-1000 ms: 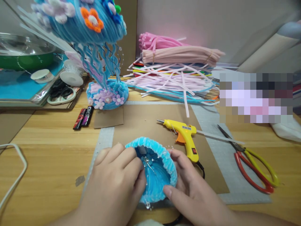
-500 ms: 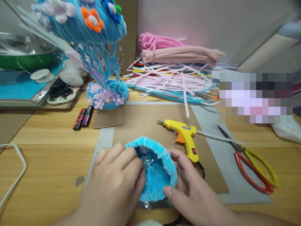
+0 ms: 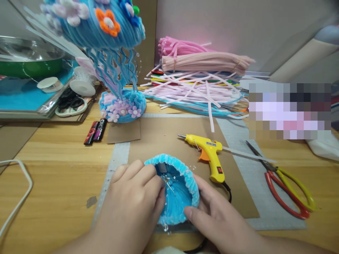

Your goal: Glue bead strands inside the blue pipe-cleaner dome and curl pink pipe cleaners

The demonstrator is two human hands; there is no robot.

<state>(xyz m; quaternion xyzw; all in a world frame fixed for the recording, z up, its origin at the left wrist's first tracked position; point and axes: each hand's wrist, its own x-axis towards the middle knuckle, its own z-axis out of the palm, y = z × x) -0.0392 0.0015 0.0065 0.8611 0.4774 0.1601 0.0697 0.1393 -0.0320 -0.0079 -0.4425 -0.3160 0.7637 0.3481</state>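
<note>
A hollow light-blue pipe-cleaner dome (image 3: 176, 204) lies tilted with its opening toward me, low in the middle of the view. Inside it are clear beads (image 3: 169, 180) and a thin wire or thread; more beads dangle over its near edge. My right hand (image 3: 215, 208) cups the dome's right side, thumb on the rim and fingers behind the outer wall. At the left rim, my left hand (image 3: 134, 195) is closed, its fingers curled and thumb pressed in. Its fingertips are hidden, so whether they also pinch a bead strand cannot be seen.
Beyond lies a yellow glue gun (image 3: 209, 151) on brown cardboard (image 3: 156, 135). Red-and-yellow-handled scissors (image 3: 286, 183) lie at right. A blue pipe-cleaner jellyfish (image 3: 122, 33) stands back left, near two batteries (image 3: 95, 131). Pipe-cleaner bundles (image 3: 203, 63) are piled behind. A white cable (image 3: 25, 180) curves at left.
The whole view has shifted slightly, with the surroundings sitting a little further right. Both hands keep their hold at the dome, which has barely moved.
</note>
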